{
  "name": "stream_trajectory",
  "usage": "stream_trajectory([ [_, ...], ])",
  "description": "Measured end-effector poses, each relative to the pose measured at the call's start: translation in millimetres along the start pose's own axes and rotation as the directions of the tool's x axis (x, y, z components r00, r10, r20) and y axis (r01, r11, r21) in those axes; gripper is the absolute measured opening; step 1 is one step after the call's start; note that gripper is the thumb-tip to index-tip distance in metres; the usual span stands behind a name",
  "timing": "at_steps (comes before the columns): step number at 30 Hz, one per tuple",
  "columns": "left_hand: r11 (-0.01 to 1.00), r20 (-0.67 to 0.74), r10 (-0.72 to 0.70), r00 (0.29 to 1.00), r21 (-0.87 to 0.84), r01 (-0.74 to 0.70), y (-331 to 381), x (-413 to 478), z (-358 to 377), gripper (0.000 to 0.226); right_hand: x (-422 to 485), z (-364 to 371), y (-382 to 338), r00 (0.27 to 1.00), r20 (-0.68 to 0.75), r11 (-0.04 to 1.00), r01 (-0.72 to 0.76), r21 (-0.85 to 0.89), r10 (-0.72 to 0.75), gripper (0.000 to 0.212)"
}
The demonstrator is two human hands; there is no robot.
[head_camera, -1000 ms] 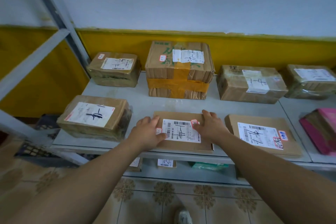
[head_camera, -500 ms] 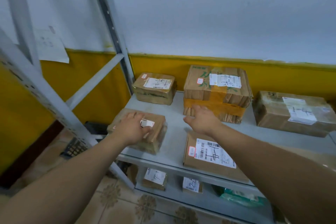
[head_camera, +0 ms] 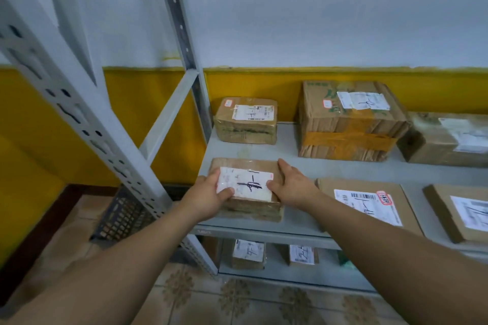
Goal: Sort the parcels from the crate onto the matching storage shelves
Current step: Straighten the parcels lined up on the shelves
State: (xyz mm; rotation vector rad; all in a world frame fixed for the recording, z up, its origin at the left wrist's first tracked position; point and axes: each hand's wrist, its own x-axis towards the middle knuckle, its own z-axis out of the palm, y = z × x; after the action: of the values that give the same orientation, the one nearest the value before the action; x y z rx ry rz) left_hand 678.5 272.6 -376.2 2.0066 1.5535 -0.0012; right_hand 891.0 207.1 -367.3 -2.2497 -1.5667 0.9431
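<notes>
Since the earlier frame, the right hand has been brought across from above the flat cardboard mailer with the barcode label to the right flank of the brown film-wrapped parcel with the white handwritten label.

The parcel is found lying flat at the front left corner of the grey metal shelf, not lifted. The left hand is clamped on its near left corner, thumb on the label and fingers wrapped round the side. The right hand's fingers are held together and fairly straight against the right side, thumb resting at the label's edge.

This two-sided hold is judged to serve squaring or nudging the parcel into line, with the label kept face up for reading.

The parcel's near face stands close to the shelf's front lip. The perforated grey steel upright is near the left hand, so leftward room is slight. Open shelf is noted behind the parcel, short of the small taped brown parcel at the back, and to the right, short of the mailer. Backward movement is judged safest.
</notes>
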Motion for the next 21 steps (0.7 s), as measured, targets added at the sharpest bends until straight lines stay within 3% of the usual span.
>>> stream_trajectory([
  [8, 0.996, 0.017, 0.08, 0.997, 0.036, -0.08, -6.5, 0.7, 3.3, 0.077, -15.6, 9.0, -2.5, 0.998, -0.056, 0.999, -0.043, -0.022, 0.042, 0.071],
  [14, 0.99, -0.065, 0.12, 0.991, 0.076, -0.115, 0.5, 25.7, -15.1, 0.077, 2.6, -18.8, -20.0, 0.99, -0.133, 0.998, -0.047, -0.045, 0.041, 0.073],
  [21, 0.997, -0.112, 0.044, 0.993, -0.058, -0.051, 22.0, 79.8, -30.6, 0.075, 55.3, -61.0, -39.2, 0.986, -0.165, 0.998, 0.007, -0.06, -0.017, 0.07],
])
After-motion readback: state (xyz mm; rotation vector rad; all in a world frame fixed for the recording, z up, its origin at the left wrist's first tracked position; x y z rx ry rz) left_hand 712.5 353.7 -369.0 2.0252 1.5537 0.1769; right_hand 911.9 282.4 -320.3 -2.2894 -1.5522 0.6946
